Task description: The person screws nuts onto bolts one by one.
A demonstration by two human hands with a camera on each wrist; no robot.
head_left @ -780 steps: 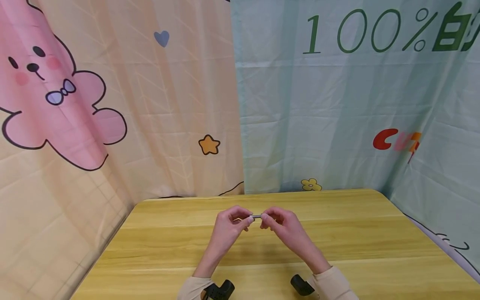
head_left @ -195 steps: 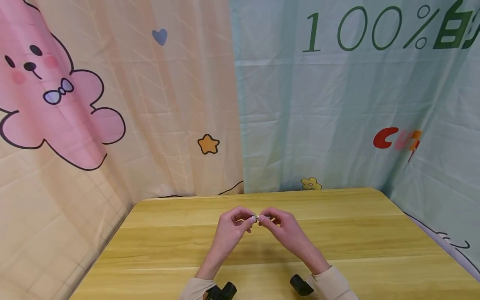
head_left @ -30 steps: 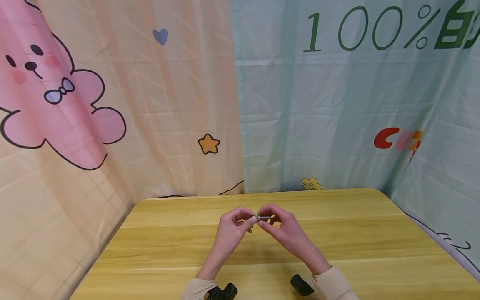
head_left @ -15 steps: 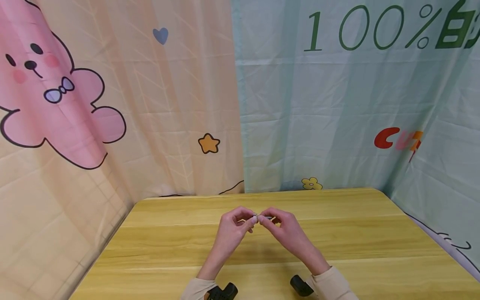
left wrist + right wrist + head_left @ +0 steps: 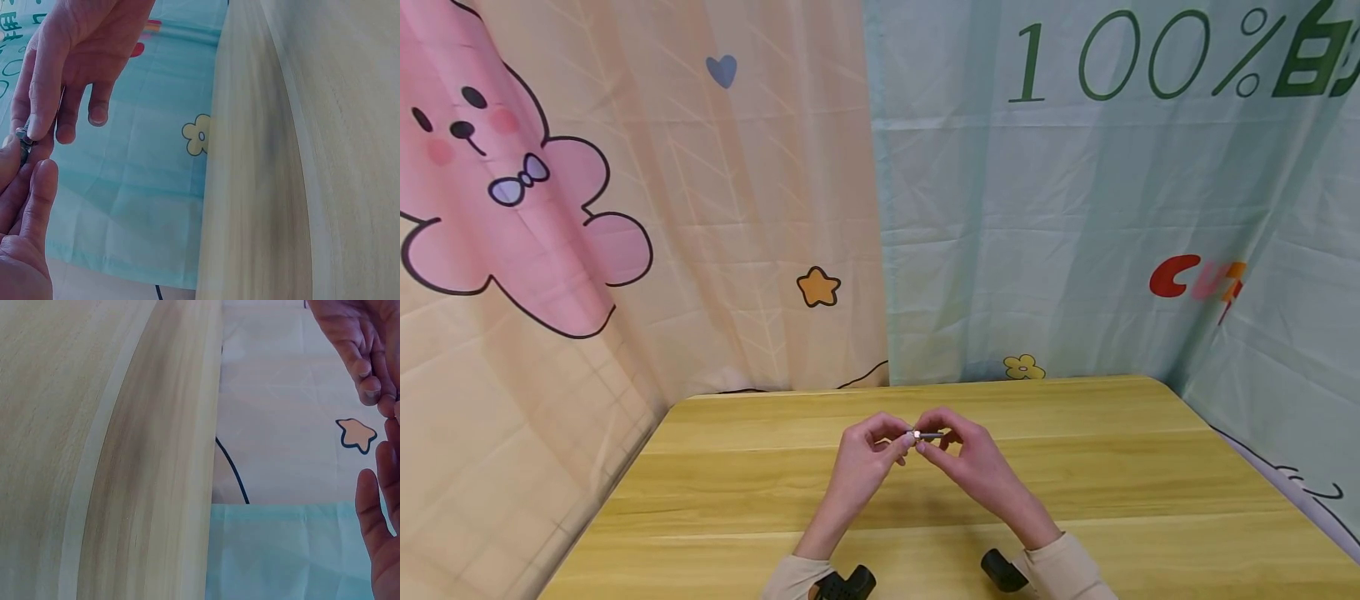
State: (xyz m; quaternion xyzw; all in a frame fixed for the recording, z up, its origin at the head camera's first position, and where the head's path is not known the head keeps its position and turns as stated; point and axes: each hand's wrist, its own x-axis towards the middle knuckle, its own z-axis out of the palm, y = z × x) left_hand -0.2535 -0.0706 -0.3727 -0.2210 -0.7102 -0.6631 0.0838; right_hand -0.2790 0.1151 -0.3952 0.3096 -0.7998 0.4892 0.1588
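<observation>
In the head view, a small silver bolt [image 5: 931,435] lies level above the table, its shank pointing right. A wider bright metal part, perhaps a nut, sits at its left; its exact shape is too small to tell. My left hand [image 5: 867,446] pinches this left end between thumb and index finger. My right hand [image 5: 970,454] has thumb and index spread above and below the shank, with a gap visible between them. Threads show on the bolt [image 5: 22,134] in the left wrist view, between both hands' fingertips. The right wrist view cuts off the hands, hiding the bolt.
Both hands are over a wooden table [image 5: 737,475]. Printed curtains [image 5: 760,208] stand behind its far edge and at both sides. Each wrist carries a black camera, the left camera [image 5: 847,583] and the right camera [image 5: 1003,571], low in the head view.
Half a second ago my right thumb and index were together over the bolt; now they are apart and the shank shows. My left hand keeps its pinch. Earlier, only a plain rod showed between the hands.
</observation>
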